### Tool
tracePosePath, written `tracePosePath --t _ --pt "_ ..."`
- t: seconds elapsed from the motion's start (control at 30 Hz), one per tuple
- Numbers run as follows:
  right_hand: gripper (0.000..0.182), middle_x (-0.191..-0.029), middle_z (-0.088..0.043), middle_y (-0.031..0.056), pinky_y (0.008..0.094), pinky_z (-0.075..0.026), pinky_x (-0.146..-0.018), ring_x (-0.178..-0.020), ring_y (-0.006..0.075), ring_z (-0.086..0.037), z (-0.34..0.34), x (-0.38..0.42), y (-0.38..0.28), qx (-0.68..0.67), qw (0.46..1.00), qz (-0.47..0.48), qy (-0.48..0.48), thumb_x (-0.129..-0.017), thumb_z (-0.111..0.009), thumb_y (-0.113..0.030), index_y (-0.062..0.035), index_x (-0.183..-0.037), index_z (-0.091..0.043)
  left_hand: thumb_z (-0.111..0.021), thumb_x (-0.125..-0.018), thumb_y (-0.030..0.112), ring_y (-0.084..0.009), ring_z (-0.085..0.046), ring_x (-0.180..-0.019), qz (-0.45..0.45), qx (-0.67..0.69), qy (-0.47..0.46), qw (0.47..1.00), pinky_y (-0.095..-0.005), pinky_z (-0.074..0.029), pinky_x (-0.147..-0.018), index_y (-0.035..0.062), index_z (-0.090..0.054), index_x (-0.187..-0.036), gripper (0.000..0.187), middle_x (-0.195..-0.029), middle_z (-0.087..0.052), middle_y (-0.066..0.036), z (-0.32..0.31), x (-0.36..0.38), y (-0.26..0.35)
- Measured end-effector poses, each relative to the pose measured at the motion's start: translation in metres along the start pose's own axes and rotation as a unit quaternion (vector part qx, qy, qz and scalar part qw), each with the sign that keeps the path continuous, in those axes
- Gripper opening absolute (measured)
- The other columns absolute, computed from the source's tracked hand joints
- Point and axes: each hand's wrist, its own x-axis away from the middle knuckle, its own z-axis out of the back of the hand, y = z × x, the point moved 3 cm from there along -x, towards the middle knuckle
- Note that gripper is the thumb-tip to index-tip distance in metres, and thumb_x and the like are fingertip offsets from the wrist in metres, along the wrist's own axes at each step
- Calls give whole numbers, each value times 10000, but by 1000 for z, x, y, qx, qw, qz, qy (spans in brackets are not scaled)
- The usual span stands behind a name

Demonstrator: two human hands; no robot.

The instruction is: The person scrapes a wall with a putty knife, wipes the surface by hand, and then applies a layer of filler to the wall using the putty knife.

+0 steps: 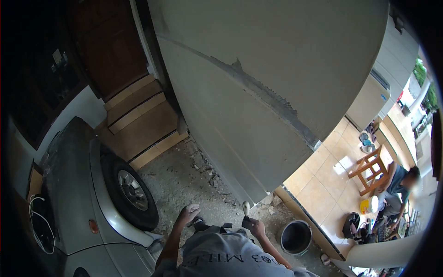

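Right hand gripping a trowel, fingers wrapped round its handle, blade up beside the grey wall. Left hand empty, fingers loosely curled (near wall base). Risk: loose rubble underfoot, likely slip.

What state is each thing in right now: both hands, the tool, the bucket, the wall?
Left hand: loosely curled, holding nothing.
Right hand: closed around the scraper handle.
Scraper: upright, blade up.
Bucket: upright on the ground; contents too dark to tell.
Wall: grey, with a rough diagonal seam.
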Motion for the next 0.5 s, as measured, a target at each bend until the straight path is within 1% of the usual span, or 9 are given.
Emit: tracePosePath --t 0.03,0.13,0.17,0.27,0.33,0.37,0.4,0.47,0.5 --pt "261 -750 -602 156 340 -452 -599 -708 283 -599 -5 -7 -22 -15 999 35 17 -725 -561 -292 -119 -912 -619 -592 -768 152 -174 -576 -879 -16 12 -30 999 -262 -447 -747 -28 -508 -1012 315 -930 -598 -131 -2 -9 6" --pt "231 -736 -608 147 310 -449 -585 -682 229 -610 -15 -26 -96 -61 995 82 18 -764 -544 -272 -95 -888 -625 -587 -773 155 -181 -562 -916 -24 28 -69 997 -266 -443 -765 -30 -474 -1056 356 -974 -580 -142 9 -18 28" --pt "228 -712 -606 139 299 -444 -576 -657 203 -600 -21 -32 -117 -67 993 92 16 -773 -542 -267 -84 -882 -622 -586 -774 156 -188 -561 -917 -24 50 -58 997 -268 -441 -769 -31 -460 -1071 373 -980 -575 -152 18 -19 32" --pt "219 -646 -594 117 278 -426 -550 -585 139 -555 -39 -40 -171 -93 990 101 -7 -796 -536 -248 -52 -855 -613 -588 -774 163 -188 -563 -911 -84 16 -16 996 -268 -439 -769 -36 -465 -1064 373 -975 -576 -156 51 -23 27" --pt "214 -610 -576 105 276 -408 -530 -545 115 -506 -49 -45 -206 -122 987 92 -42 -806 -531 -232 -32 -826 -603 -593 -770 172 -188 -566 -903 -55 33 -5 998 -271 -440 -766 -35 -469 -1061 378 -969 -577 -159 73 -26 24" --pt "232 -567 -536 80 278 -380 -509 -526 102 -437 -65 -53 -207 -114 986 111 -52 -810 -533 -232 -7 -783 -578 -596 -768 177 -187 -567 -898 -44 42 4 998 -273 -440 -764 -34 -471 -1060 381 -965 -578 -160 86 -27 23" --pt "239 -579 -533 84 279 -370 -509 -536 103 -433 -76 -56 -217 -154 975 161 -27 -807 -537 -234 1 -776 -572 -591 -772 175 -187 -567 -898 -25 57 -1 998 -275 -439 -764 -35 -471 -1059 376 -966 -579 -158 97 -28 24" --pt "230 -603 -547 90 273 -381 -527 -558 99 -452 -82 -55 -253 -100 973 206 -37 -806 -537 -226 -1 -801 -584 -581 -779 171 -186 -567 -897 12 87 -7 996 -279 -437 -765 -35 -472 -1059 365 -968 -580 -155 119 -30 30" --pt "224 -635 -569 94 271 -393 -544 -581 101 -480 -81 -49 -277 -91 980 162 -76 -803 -541 -219 -2 -821 -590 -575 -784 166 -184 -565 -897 -13 80 -12 997 -277 -435 -766 -36 -471 -1061 358 -964 -581 -150 131 -28 41"
